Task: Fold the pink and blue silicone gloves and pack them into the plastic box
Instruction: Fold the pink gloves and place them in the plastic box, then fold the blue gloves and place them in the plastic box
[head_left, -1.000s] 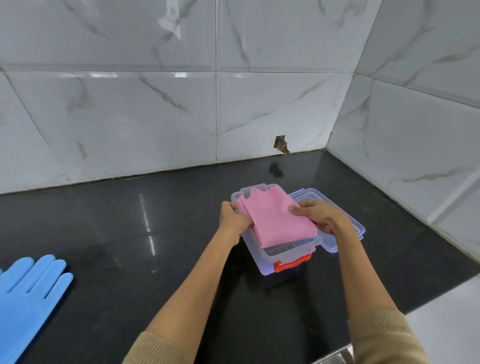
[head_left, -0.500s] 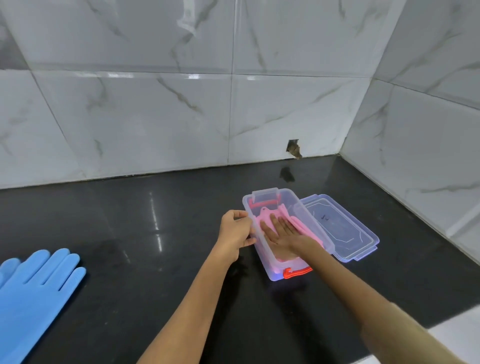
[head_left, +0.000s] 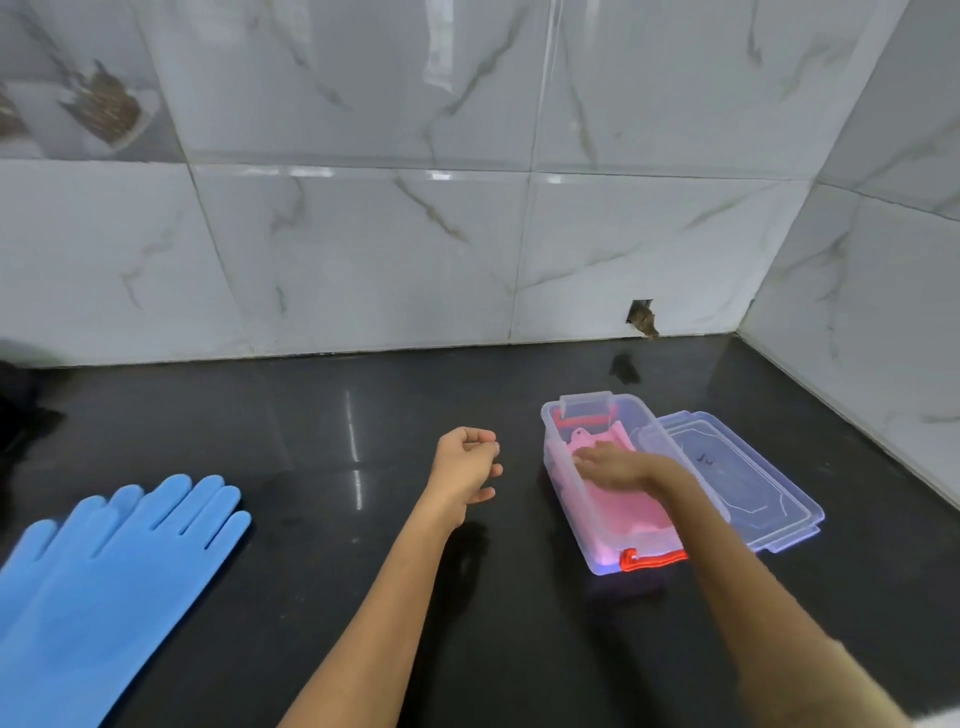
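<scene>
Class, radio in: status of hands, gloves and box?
Right hand flat on pink gloves inside box. Left hand free, loosely curled. Blue gloves unfolded on counter. Nothing blocking.

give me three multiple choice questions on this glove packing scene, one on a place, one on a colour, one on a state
1. Where are the blue gloves?
A. flat on the black counter, at the person's left
B. inside the plastic box
C. on the loose lid

2. What colour are the latches on the plastic box?
A. green
B. red
C. yellow

3. What is the right hand doing?
A. gripping the lid
B. resting on the counter
C. lying flat on the pink gloves inside the box

Answers:
1 A: they lie spread on the counter, far left of the box.
2 B: the near latch is red.
3 C: its palm is down on the pink gloves, while the lid lies beside the box and the left hand hovers empty, loosely curled.
</scene>
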